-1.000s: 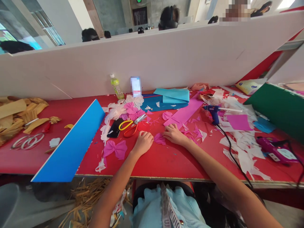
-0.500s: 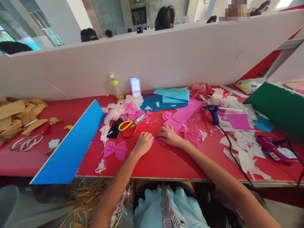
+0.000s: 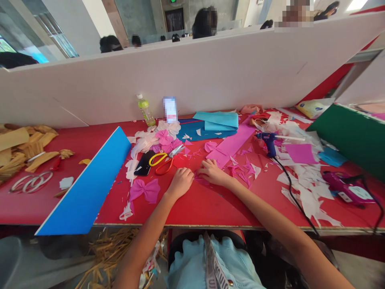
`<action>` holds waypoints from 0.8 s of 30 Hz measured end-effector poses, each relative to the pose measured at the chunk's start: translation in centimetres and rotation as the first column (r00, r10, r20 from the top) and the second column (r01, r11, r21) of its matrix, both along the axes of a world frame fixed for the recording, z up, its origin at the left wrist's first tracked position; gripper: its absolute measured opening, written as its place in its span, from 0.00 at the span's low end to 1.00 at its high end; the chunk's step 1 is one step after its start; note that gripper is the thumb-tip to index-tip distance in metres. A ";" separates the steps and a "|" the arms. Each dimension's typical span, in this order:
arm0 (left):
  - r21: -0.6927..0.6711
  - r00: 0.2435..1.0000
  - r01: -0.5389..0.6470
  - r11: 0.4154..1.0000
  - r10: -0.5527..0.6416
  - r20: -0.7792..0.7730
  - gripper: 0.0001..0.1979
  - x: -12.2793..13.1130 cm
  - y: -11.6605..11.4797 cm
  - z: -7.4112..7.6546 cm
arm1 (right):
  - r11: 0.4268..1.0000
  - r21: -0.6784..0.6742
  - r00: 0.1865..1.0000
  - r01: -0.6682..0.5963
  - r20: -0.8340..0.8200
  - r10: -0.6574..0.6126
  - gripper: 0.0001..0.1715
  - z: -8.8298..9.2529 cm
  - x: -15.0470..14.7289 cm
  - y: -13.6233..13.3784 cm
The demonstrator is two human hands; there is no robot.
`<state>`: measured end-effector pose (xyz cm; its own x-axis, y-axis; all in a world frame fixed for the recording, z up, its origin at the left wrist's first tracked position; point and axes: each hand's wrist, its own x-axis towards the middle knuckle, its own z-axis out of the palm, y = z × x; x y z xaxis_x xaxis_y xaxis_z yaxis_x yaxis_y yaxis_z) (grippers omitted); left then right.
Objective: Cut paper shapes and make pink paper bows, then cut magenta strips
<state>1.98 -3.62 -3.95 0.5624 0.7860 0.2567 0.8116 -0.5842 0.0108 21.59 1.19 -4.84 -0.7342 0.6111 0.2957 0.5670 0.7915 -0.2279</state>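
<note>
Both my hands rest on the red table [image 3: 207,204] near its middle. My left hand [image 3: 180,182] is curled into a loose fist beside a small pink paper piece [image 3: 201,180]. My right hand [image 3: 213,172] lies over that same piece with its fingers bent, pressing it down; most of the piece is hidden between the two hands. Yellow-and-orange scissors [image 3: 164,160] and a black phone [image 3: 143,163] lie just left of my left hand. A finished pink paper bow [image 3: 145,190] sits nearer the front edge.
A blue board [image 3: 87,186] leans over the front edge at left. A blue glue gun [image 3: 269,141] with its black cord [image 3: 293,192], white scraps [image 3: 303,188], a long pink sheet [image 3: 233,142], teal sheets [image 3: 218,119], a bottle [image 3: 145,110], a green board [image 3: 351,138] and straw [image 3: 27,146] surround the hands.
My right hand slid left over the pink piece, closing the gap to my left hand. The piece, plainly visible a second ago, is now mostly covered.
</note>
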 end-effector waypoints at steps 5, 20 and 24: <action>-0.005 1.000 0.003 1.000 -0.003 -0.006 0.06 0.0 0.0 0.0 | 1.000 0.014 1.000 -0.001 -0.004 0.001 0.11 -0.2 0.0 0.0; -0.005 0.999 0.029 1.000 -0.029 -0.038 0.07 -0.2 0.0 0.3 | 0.998 -0.017 0.998 0.062 -0.023 -0.062 0.12 -1.1 0.6 1.3; -0.006 0.999 0.026 1.000 -0.026 -0.027 0.07 -0.2 0.0 0.3 | 0.998 -0.044 0.999 0.053 -0.007 -0.053 0.10 -0.6 0.7 1.1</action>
<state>1.77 -3.61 -3.66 0.5892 0.7726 0.2365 0.7962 -0.6049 -0.0077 22.26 2.33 -5.46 -0.6981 0.6615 0.2740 0.6058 0.7497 -0.2665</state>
